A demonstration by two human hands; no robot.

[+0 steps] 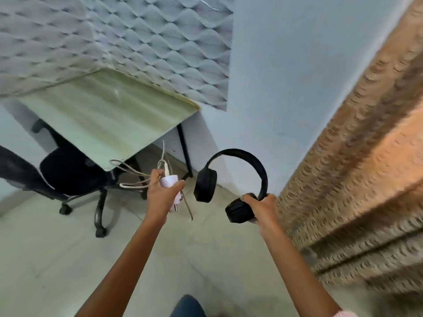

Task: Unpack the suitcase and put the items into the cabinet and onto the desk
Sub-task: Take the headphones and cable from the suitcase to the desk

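Note:
My left hand (163, 195) grips a white charger plug (169, 182) with its pins pointing down; its pale cable (130, 177) loops out to the left. My right hand (262, 208) holds black over-ear headphones (231, 179) by one ear cup, the band arching up and the other cup hanging free. Both hands are out in front of me above the floor. The pale wooden desk (105, 120) stands ahead on the left, its top bare. Neither the suitcase nor the cabinet is in view.
A black wheeled office chair (68, 177) is tucked beside and partly under the desk. A textured panel (114, 37) covers the wall behind the desk. A brown patterned curtain (357, 156) hangs along the right. Pale tiled floor (57, 259) lies below me.

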